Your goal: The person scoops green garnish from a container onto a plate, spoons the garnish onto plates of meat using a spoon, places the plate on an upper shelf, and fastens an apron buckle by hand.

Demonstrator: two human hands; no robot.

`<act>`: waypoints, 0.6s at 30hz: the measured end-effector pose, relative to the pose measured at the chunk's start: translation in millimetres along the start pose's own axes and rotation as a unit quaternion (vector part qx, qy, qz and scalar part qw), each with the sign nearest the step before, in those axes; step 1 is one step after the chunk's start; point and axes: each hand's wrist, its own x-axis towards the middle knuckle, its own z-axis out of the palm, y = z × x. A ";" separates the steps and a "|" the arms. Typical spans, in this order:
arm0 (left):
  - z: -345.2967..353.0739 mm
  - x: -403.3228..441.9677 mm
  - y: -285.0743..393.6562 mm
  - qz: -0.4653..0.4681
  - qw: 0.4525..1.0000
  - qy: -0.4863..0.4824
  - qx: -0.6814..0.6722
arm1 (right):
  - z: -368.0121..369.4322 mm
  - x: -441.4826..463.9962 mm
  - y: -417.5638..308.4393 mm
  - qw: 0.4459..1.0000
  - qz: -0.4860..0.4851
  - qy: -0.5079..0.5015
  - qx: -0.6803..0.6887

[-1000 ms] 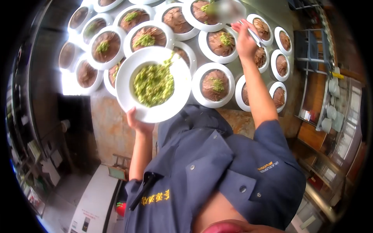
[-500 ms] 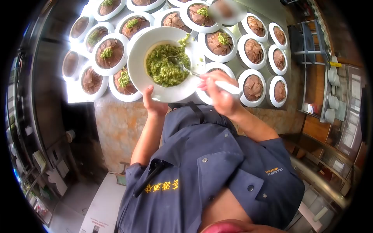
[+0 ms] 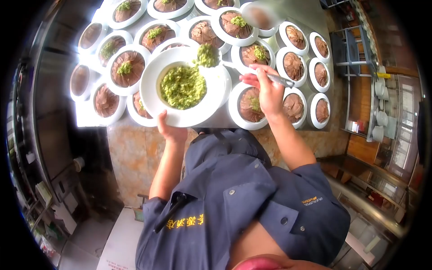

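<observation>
My left hand (image 3: 172, 129) grips the near rim of a wide-rimmed white bowl (image 3: 150, 92), its thumb on top. Chopped green mix (image 3: 183, 87) fills the bowl's well. In my right hand (image 3: 270, 93) is a metal spoon (image 3: 284, 81), held between thumb and fingers. A heap of the green mix (image 3: 207, 55) sits on the spoon's end, over the bowl's far right rim. Just below my right hand stands a white dish (image 3: 235, 118) of brown slices (image 3: 251, 105) with a little green on top. The raised bowl partly hides several dishes.
Rows of white dishes with mounded brown slices cover the metal table (image 3: 306, 123). Some carry green topping, like the dish (image 3: 127, 68) left of the bowl; others, like the dish (image 3: 293, 66) at right, show only brown. A shelf rack (image 3: 355, 58) stands at right.
The spoon came up out of the mix with a heap on it. My right hand rose and moved slightly right; the bowl shifted left and slightly down, uncovering the dish below my right hand.
</observation>
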 end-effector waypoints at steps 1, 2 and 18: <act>1.3 1.5 3.0 0.002 1.000 0.003 -0.003 | -2.0 20.8 8.6 1.000 -0.023 -0.008 -0.010; -1.1 5.9 6.5 -0.003 1.000 0.004 0.009 | -2.4 43.2 23.1 0.999 -0.046 -0.004 -0.015; -37.0 -2.4 10.4 0.040 0.997 0.062 0.004 | 11.6 183.6 124.0 0.827 -0.383 -0.061 -0.406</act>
